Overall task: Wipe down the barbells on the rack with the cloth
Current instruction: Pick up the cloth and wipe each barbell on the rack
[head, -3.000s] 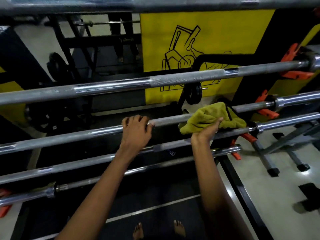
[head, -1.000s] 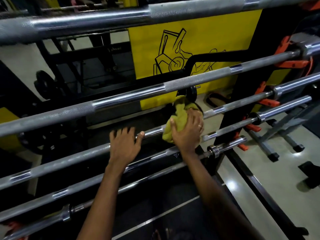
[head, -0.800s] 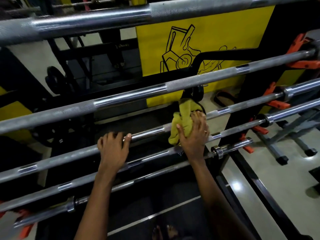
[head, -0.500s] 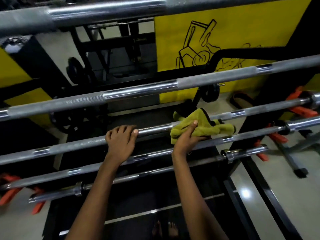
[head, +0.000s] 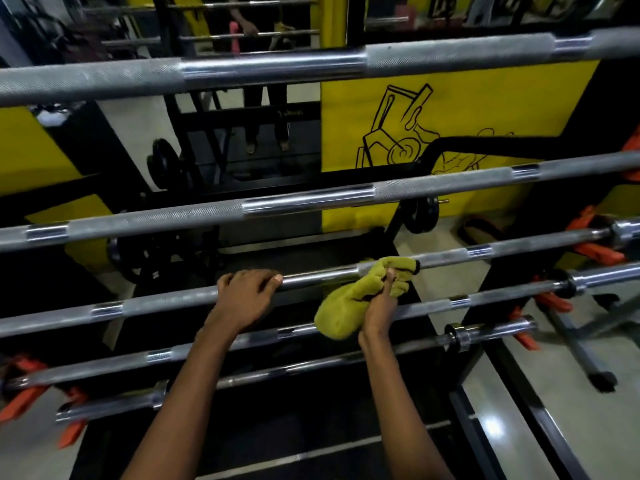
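Several steel barbells lie across a black rack, one above the other. My left hand [head: 247,296] grips the third barbell [head: 156,302] from the top, fingers curled over it. My right hand [head: 379,306] holds a yellow-green cloth [head: 341,311] just to the right, bunched around the same bar, with part of it hanging below. The cloth's upper end wraps the bar at its smooth centre section.
Orange rack hooks [head: 595,249] hold the bar sleeves at both sides. A yellow wall panel [head: 467,109] with a black drawing stands behind. Weight plates [head: 166,168] and a black frame sit further back, where a person's legs [head: 266,133] show. A bench's feet [head: 588,358] stand on the floor at right.
My right hand has turned and gathered the cloth around the third bar, the cloth now hanging lower left. My left hand keeps its grip. My view has tilted up.
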